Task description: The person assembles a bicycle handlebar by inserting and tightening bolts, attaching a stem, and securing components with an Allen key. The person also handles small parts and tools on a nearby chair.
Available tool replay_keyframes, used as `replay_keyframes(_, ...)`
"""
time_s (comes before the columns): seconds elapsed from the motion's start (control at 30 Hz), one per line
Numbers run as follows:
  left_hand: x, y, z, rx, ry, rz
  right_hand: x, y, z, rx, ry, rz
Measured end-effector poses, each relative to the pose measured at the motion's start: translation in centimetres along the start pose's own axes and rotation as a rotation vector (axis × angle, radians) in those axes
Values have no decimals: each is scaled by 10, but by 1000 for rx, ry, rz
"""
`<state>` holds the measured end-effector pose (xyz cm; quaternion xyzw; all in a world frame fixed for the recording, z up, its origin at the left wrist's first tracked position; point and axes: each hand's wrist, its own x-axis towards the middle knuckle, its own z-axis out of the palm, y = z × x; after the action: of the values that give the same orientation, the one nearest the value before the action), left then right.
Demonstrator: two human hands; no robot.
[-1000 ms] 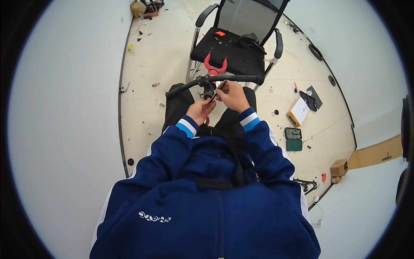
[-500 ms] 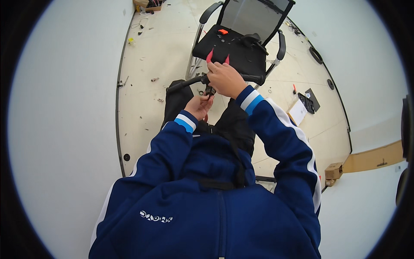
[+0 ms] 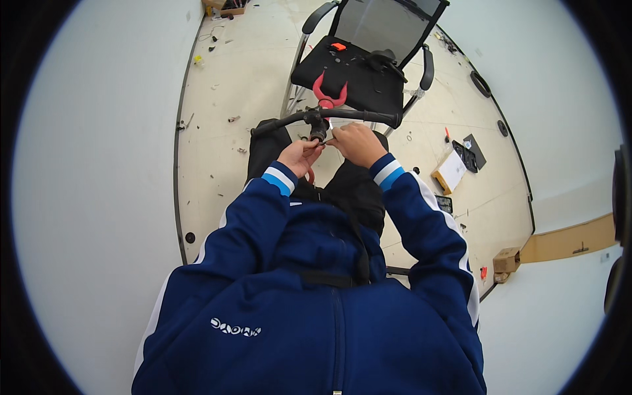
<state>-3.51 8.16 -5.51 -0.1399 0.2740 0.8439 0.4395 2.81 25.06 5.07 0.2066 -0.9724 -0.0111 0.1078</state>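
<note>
A black handlebar (image 3: pixel 280 124) lies crosswise between my knees. Beyond its middle, a red two-pronged fork (image 3: pixel 322 97) points at the chair. On the near side of the bar, a short dark stem (image 3: pixel 318 128) comes down toward my fingers. My left hand (image 3: pixel 299 157) is closed in a pinch at the stem's near end. Close beside it on the right, my right hand (image 3: pixel 357 143) is closed too, thumb and finger pressed together at the stem. Whatever small piece they pinch is too small to make out. A red curved part (image 3: pixel 311 176) shows below my left hand.
A black office chair (image 3: pixel 368 92) stands ahead, with an orange item (image 3: pixel 338 47) and a dark tool-like object (image 3: pixel 382 60) on its seat. To the right lie a white-topped box (image 3: pixel 449 172) and a black tool case (image 3: pixel 466 158). Small parts dot the floor along the left wall.
My right hand has come down from the fork to the right of the stem, uncovering the fork's base and the bar's right half. My left hand stays at the stem.
</note>
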Motion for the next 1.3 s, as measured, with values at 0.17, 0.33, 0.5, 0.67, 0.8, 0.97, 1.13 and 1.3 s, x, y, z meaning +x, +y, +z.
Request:
replay_keyframes(0.17, 5, 6, -7, 19, -30, 23, -9, -6, 17, 75, 96, 100)
replay_keyframes(0.33, 1, 7, -3, 67, 3, 30, -12, -7, 21, 84, 161, 99)
replay_keyframes(0.5, -1, 6, -3, 106, -7, 48, -20, -9, 26, 142, 172, 154)
replay_keyframes(0.67, -3, 7, -6, 279, 34, 113, -21, -11, 22, 186, 187, 157)
replay_keyframes(0.8, -14, 23, -4, 767, 263, 427, -18, -5, 20, 238, 170, 146)
replay_keyframes(0.97, -6, 77, 40, 1452, 462, 979, -17, 3, 21, 402, -36, 268)
replay_keyframes(1.13, 26, 106, 75, 1559, 238, 900, -22, -10, 37, 402, 78, 217)
replay_keyframes(1.3, 48, 91, 50, 1664, 243, 745, -38, -29, 40, 393, 228, 225)
